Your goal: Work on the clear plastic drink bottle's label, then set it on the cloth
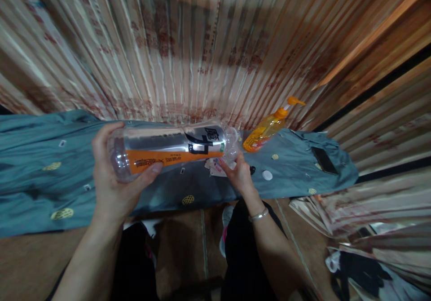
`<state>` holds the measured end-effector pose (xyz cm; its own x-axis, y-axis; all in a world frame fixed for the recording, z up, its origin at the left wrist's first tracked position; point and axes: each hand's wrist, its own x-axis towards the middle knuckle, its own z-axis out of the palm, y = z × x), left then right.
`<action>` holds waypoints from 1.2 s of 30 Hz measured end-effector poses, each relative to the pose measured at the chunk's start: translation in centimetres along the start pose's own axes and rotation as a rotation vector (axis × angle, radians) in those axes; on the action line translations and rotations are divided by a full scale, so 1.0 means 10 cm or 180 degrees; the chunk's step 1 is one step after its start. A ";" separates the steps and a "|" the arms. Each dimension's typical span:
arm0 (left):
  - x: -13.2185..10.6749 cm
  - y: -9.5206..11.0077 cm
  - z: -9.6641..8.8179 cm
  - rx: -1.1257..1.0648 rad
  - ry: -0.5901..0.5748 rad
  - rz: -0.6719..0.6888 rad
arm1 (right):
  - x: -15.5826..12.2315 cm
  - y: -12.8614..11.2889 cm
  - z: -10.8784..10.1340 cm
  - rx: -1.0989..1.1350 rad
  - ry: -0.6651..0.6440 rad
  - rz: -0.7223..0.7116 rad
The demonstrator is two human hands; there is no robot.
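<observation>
Head view: the left hand (109,179) wraps around the base of a clear bottle (168,144), its thumb laid along the orange part of the label, while the right hand (241,174), a bracelet (258,215) at its wrist, grips the neck end from below. Between them the bottle lies on its side in the air, above a table (161,191) draped in blue-green cloth. Partly hidden under the neck end is a crumpled piece, perhaps a wrapper (217,170). A white disc (267,175) lies just right of the right hand. Behind it, a pump bottle (264,134) of orange-yellow liquid leans to the right. Farther right rests a dark phone (323,160). A pleated, patterned curtain (188,45) hangs behind the table.
</observation>
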<state>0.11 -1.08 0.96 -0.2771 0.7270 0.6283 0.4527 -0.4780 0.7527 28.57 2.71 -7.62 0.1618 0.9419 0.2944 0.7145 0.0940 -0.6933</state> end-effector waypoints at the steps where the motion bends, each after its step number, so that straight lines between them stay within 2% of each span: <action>1: 0.00 0.00 0.00 -0.0023 -0.0015 0.0002 | 0.00 0.00 0.00 0.0012 0.0003 -0.0017; 36: -0.04 -0.04 0.01 0.0009 0.0027 -0.0056 | 0.00 0.02 0.01 0.0135 -0.0008 -0.0043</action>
<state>0.13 -1.12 0.43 -0.2923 0.7311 0.6165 0.4501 -0.4636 0.7632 28.61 2.80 -7.82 0.1505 0.9412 0.3024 0.6871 0.1203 -0.7165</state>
